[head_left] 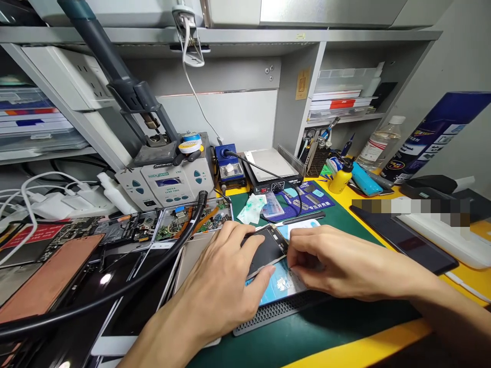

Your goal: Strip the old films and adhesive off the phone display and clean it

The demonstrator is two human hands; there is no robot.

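A dark phone screen assembly (264,249), back side up with a metal edge, lies over a blue printed pad (282,282). My left hand (226,271) holds it, fingers across its far left part and thumb by the near edge. At its right end is my right hand (318,255), with thumb and fingers pinched together. Whatever those fingertips grip is hidden behind them. Below the pad shows a grey perforated plate (276,310) on the green mat (326,322).
A hot-air station (169,181) stands at the back left, its black hose (153,278) curving across several phones and boards. Behind my hands are a heating plate (270,166) and a crumpled stained tissue (252,208). A yellow bottle (340,178) and a dark phone (402,240) are at the right.
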